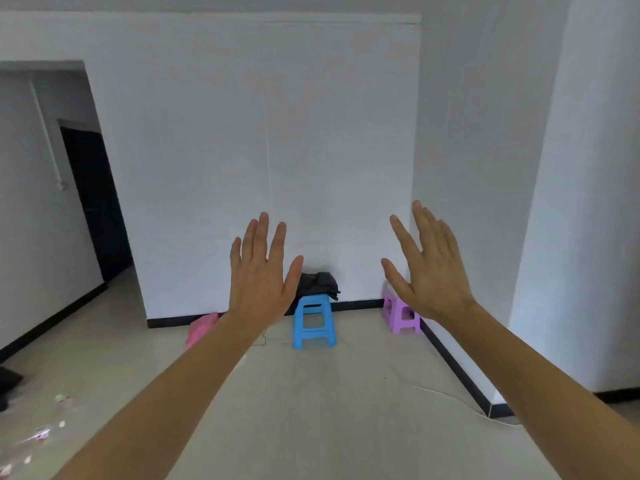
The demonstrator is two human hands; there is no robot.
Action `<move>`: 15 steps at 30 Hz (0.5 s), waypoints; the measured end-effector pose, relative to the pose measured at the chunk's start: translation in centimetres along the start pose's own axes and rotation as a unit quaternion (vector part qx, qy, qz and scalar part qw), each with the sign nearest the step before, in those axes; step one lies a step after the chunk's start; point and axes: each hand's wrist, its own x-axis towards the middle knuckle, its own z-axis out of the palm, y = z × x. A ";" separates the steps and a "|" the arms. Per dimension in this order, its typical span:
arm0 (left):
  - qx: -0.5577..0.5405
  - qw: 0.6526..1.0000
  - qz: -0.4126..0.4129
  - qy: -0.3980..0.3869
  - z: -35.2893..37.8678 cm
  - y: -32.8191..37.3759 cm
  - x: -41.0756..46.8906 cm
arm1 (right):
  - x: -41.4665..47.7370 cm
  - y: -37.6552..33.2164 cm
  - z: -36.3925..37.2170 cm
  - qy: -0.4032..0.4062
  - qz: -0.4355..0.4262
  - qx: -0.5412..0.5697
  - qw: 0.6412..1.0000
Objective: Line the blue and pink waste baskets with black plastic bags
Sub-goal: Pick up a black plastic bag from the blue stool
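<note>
My left hand (261, 271) and my right hand (427, 268) are raised in front of me, backs toward the camera, fingers spread, holding nothing. Far ahead at the foot of the white wall, a pile of black plastic bags (318, 284) rests on a blue stool (313, 322). A pink object (202, 329), possibly the pink basket, shows on the floor left of the stool, mostly hidden behind my left forearm. No blue basket is visible.
A purple stool (400, 315) stands in the corner behind my right hand. A thin white cable (450, 396) lies along the right baseboard. A dark doorway (93, 202) opens at left. Scraps of litter (41, 434) and a dark object (7, 382) lie on the floor at lower left.
</note>
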 end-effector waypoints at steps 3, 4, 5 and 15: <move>0.003 1.000 0.007 -0.019 6.6 0.1 3.5 | 1.5 3.7 6.6 -0.002 0.018 0.016 1.000; 0.008 0.999 0.010 -0.036 9.0 0.2 4.5 | 1.8 4.8 9.1 -0.014 0.025 0.021 0.999; 0.013 0.999 0.011 -0.050 11.4 0.3 5.6 | 2.4 6.2 11.6 -0.017 0.035 0.028 0.999; 0.061 0.986 0.044 -0.151 29.3 -6.7 14.3 | 11.1 14.4 34.7 -0.103 0.083 0.114 0.985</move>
